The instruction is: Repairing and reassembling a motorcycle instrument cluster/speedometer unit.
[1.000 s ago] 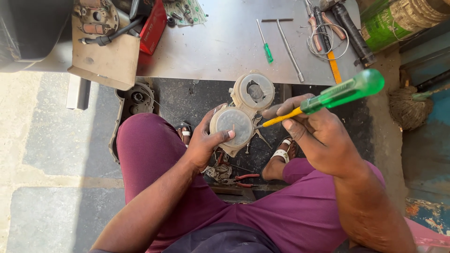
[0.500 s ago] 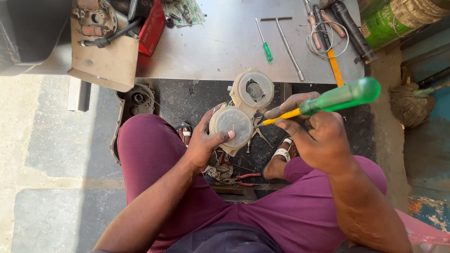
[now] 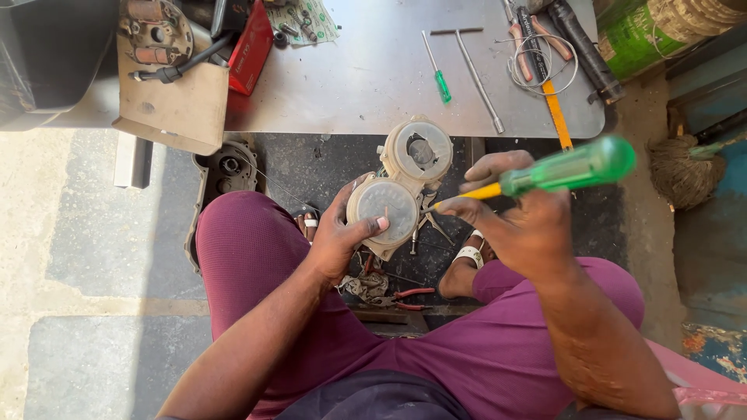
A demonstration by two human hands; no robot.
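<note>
left hand (image 3: 336,237) grips gauge (image 3: 397,187) at centre, below desk (image 3: 366,78) edge | right hand (image 3: 517,222) grips screwdriver (image 3: 556,171), tip at gauge's right rim | floor open lower left

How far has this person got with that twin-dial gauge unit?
Done: the twin-dial gauge unit is off whatever carried it and held up over the lap. In hand: the left hand grips it while the right hand puts the green-handled screwdriver to its side. Left: both clear dial covers look still fitted, so it is not yet opened.
</note>
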